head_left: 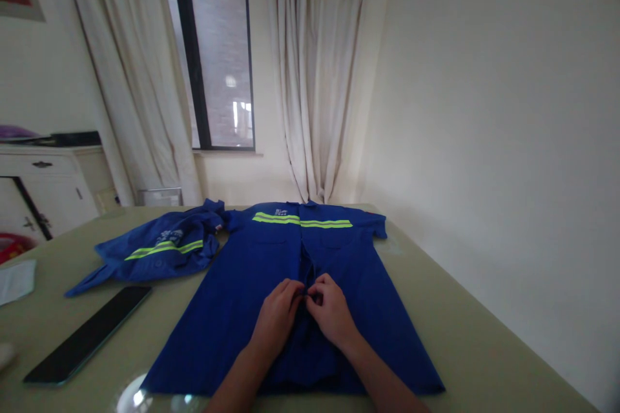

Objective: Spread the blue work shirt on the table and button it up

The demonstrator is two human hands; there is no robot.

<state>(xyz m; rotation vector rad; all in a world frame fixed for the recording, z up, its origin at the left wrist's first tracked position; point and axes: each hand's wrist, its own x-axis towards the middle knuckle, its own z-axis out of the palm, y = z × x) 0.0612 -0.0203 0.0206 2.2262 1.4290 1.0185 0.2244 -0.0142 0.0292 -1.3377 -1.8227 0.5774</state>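
Observation:
A blue short-sleeved shirt [242, 310] with a yellow-green reflective stripe across the chest lies spread out on the table, collar at the far end. Its front is joined at the chest and parts below, around the middle. My left hand [281, 313] pinches the left front edge. Close beside it, my right hand [329, 310] pinches the right front edge, thumb and index finger together. The fingertips of both hands nearly meet at the front opening. Any button between them is too small to make out.
A second blue garment [159, 242] with a reflective stripe lies crumpled at the left. Nearer, a long black flat object [90, 335] rests on the greenish table [465, 335]. White paper [17, 281] is at the left edge. A wall borders the table's right side.

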